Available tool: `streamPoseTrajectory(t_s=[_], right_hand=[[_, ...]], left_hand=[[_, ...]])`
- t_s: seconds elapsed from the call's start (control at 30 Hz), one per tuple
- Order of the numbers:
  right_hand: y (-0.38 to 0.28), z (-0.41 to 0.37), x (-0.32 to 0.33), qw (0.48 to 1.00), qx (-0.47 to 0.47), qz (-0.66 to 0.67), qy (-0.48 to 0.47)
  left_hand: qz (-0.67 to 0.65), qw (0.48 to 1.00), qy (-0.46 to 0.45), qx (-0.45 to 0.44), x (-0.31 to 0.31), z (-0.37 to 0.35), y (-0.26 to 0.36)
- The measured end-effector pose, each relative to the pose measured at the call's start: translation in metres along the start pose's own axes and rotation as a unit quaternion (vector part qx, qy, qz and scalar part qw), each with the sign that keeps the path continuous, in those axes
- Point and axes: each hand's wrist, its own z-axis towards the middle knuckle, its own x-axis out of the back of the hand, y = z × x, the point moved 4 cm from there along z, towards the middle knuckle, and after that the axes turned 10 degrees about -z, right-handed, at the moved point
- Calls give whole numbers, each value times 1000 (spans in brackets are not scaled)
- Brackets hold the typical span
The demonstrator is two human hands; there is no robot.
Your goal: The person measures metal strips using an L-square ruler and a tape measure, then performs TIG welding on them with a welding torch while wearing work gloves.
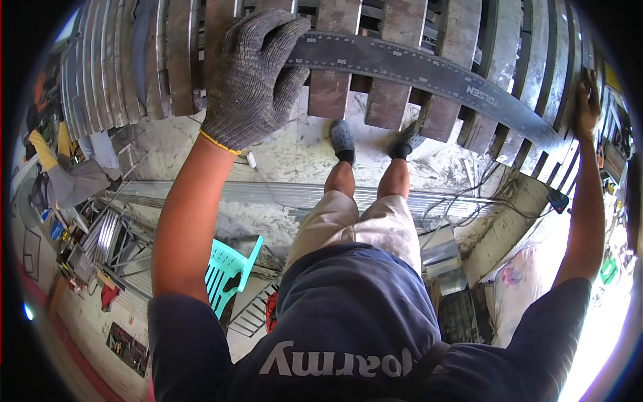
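A long dark steel ruler point(415, 69) with white graduations and the word TOLSEN lies across a row of spaced flat metal bars point(395, 100). It looks curved through the wide lens. My left hand point(258, 80), in a grey knitted glove with a yellow cuff edge, grips the ruler's left end between thumb and fingers. Beyond the ruler's right end, my right hand point(587, 107) is bare and rests against the bars at the far right with its fingers stretched out. Whether that hand touches the ruler cannot be made out.
Long metal lengths point(268, 194) lie on the floor behind my feet. A turquoise plastic chair point(231, 271) stands at my left. Black cables point(462, 201) run over the floor at right. On the far left, a person's yellow-sleeved arm point(43, 151) shows near cluttered metal racks.
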Motion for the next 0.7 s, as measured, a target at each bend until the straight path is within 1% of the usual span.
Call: streamPoseTrajectory(t_s=[0.03, 0.13, 0.23, 0.3, 0.33, 0.37, 0.4, 0.47, 0.5, 0.53, 0.6, 0.67, 0.7], right_hand=[[-1, 0, 0, 1000, 10, -12, 2], [0, -2, -3, 999, -32, 22, -1], [-6, -3, -1, 999, -24, -39, 12], [-16, -4, 2, 995, -29, -95, 15], [-18, -4, 0, 994, -34, -98, 15], [-19, -5, 0, 991, -36, -124, 20], [-25, -6, 1, 987, -39, -153, 27], [-27, -9, -2, 997, -63, -42, 29], [-23, -8, -4, 995, -54, -80, 32], [-18, -8, -1, 991, -44, -122, 35], [-25, -9, 2, 983, -84, -160, 30], [-41, -12, -6, 993, -43, 14, 107], [-45, -10, -4, 994, -45, -22, 93]], left_hand=[[-5, 1000, -2, 2, 0, 0, 0], [0, 1000, -12, 0, 4, 4, 3], [-9, 1000, -16, 4, 11, 10, 11], [-46, 999, 6, 14, 14, 11, 8], [-65, 998, 18, 19, 12, 10, 7], [-90, 993, 64, 39, 6, 10, 7], [-71, 994, 81, 34, 0, 19, 18], [-46, 991, 118, 30, -24, 40, 64], [-10, 998, 64, 5, -38, 60, 102], [-11, 999, 33, -13, -55, 73, 140], [-83, 996, 15, -28, -108, 97, 195], [-88, 995, -44, -20, -149, 128, 241], [-110, 992, -64, -8, -170, 142, 259]])
